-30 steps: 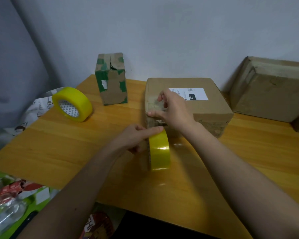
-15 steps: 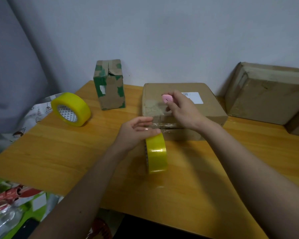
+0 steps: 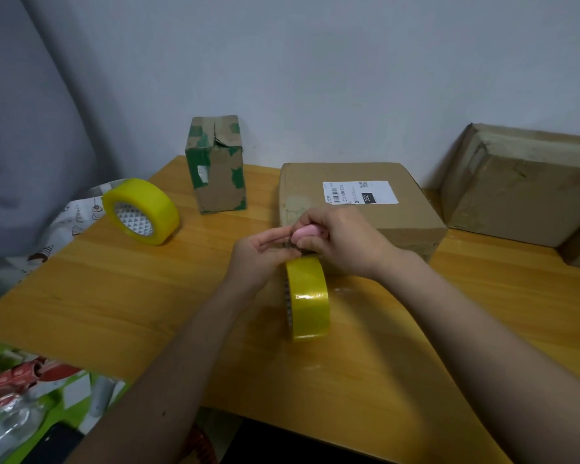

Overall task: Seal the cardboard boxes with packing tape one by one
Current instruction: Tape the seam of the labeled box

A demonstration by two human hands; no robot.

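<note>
A flat brown cardboard box [image 3: 412,216] with a white label lies at the middle of the wooden table [image 3: 114,296]. A yellow tape roll [image 3: 308,298] stands on edge just in front of the box. My right hand [image 3: 342,242] grips a small pink cutter [image 3: 307,233] at the box's near edge, above the roll. My left hand [image 3: 260,254] meets it there, fingers stretched along the tape strip between roll and box. The strip itself is mostly hidden by my hands.
A second yellow tape roll [image 3: 141,211] leans at the table's left edge. A small green-and-brown box [image 3: 216,165] stands upright at the back. Larger brown boxes [image 3: 519,185] sit at the far right. Bottles and packaging [image 3: 17,390] lie below the table's left corner.
My right hand left the box top, picked up the pink cutter and brought it down to the box's near edge. My left hand rose from the roll to meet it.
</note>
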